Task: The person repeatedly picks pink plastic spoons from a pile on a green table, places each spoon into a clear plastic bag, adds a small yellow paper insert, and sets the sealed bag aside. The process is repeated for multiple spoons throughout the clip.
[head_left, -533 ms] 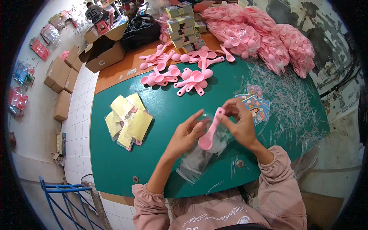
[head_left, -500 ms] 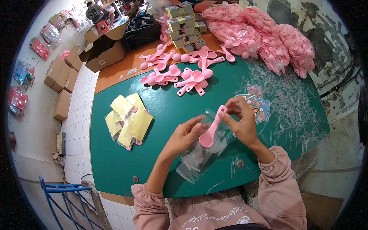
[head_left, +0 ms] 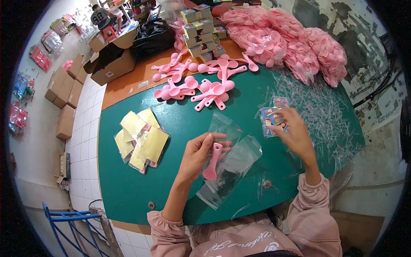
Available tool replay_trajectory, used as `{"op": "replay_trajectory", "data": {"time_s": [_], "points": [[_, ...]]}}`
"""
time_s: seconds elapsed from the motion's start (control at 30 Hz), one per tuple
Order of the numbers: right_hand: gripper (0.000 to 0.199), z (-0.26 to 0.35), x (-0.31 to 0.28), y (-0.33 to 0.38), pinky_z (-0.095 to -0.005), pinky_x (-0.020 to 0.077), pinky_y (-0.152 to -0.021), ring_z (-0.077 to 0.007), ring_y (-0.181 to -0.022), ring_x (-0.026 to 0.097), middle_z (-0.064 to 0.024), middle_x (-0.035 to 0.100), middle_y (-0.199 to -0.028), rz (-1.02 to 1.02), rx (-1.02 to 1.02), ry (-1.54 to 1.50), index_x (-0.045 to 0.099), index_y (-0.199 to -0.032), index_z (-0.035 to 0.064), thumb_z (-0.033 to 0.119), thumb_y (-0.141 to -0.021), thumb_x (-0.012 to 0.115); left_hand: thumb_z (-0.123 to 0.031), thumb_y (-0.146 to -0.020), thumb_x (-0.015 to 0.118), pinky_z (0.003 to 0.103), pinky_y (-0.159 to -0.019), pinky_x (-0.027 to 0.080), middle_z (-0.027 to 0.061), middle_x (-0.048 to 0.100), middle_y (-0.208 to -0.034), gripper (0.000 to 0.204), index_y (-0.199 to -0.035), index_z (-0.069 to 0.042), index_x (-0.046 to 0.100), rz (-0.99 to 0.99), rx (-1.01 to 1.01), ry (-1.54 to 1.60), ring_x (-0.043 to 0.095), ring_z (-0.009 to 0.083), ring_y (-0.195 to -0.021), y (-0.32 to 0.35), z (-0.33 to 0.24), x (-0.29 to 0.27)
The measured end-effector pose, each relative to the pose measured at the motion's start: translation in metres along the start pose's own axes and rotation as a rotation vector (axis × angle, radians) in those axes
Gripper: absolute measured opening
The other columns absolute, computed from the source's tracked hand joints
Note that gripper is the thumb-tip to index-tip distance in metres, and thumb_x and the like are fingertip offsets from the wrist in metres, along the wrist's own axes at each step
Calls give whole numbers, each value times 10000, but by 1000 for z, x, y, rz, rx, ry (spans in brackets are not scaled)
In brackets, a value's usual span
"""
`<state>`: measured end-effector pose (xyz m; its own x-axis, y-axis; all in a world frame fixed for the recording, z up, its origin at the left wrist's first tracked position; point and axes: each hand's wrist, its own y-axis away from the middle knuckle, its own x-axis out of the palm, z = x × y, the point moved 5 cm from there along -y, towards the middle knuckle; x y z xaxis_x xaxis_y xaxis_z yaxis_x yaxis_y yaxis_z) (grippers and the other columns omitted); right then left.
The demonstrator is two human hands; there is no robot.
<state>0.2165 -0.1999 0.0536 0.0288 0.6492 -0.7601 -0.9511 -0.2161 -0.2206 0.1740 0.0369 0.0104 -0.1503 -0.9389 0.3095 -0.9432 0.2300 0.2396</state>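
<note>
Pink plastic forms the spoon [head_left: 210, 169] at the middle of the head view, lying against the fingers of the left hand [head_left: 198, 152] with its bowl toward the near side, while that hand's thumb and fingers pinch a clear bag [head_left: 223, 123]; I cannot tell whether the spoon is inside it. To the right, the blurred right hand [head_left: 298, 136] curls its fingers over printed cards [head_left: 267, 127], its grip unclear. Yellow-backed packets [head_left: 150, 147] lie left on the green table [head_left: 128, 188], loose spoons [head_left: 210, 92] farther off, flat bags [head_left: 240, 159] nearer.
</note>
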Motion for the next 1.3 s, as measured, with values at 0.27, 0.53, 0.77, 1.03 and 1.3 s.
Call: {"op": "replay_trajectory", "data": {"time_s": [0.27,0.53,0.77,1.03,1.3], "points": [[281,-92,-4,9,-349,446,-626,-251,-735,553,-140,533,-843,10,373,48,556,-980,-1,84,-722,628,-213,-951,397,306,-795,495,177,622,-985,320,-1101,40,524,23,76,-136,612,226,-918,-7,-4,2],[171,23,-18,-23,-291,466,-659,-209,-752,599,-117,589,-782,98,61,-396,589,-960,15,59,-796,566,-183,-931,453,244,-743,491,149,631,-979,285,-1045,53,563,108,122,-230,604,149,-870,-12,-8,7],[183,61,-15,-35,-290,460,-649,-215,-722,592,-95,598,-797,220,-226,-220,658,-934,56,48,-766,587,-170,-924,471,216,-682,478,87,653,-879,270,-1014,58,582,123,99,-231,590,96,-771,-12,-11,13],[166,77,12,-29,-269,451,-600,-197,-654,574,-74,587,-771,381,-477,-231,629,-897,24,30,-731,638,-194,-890,529,227,-634,449,31,631,-788,262,-984,38,608,177,157,-439,524,52,-713,-16,5,14],[210,59,48,-30,-266,431,-581,-106,-650,531,-57,559,-700,389,-148,-509,531,-821,15,151,-758,678,-181,-897,522,246,-701,473,66,636,-872,290,-1109,10,571,140,96,-396,559,68,-787,-13,-2,5]]}}
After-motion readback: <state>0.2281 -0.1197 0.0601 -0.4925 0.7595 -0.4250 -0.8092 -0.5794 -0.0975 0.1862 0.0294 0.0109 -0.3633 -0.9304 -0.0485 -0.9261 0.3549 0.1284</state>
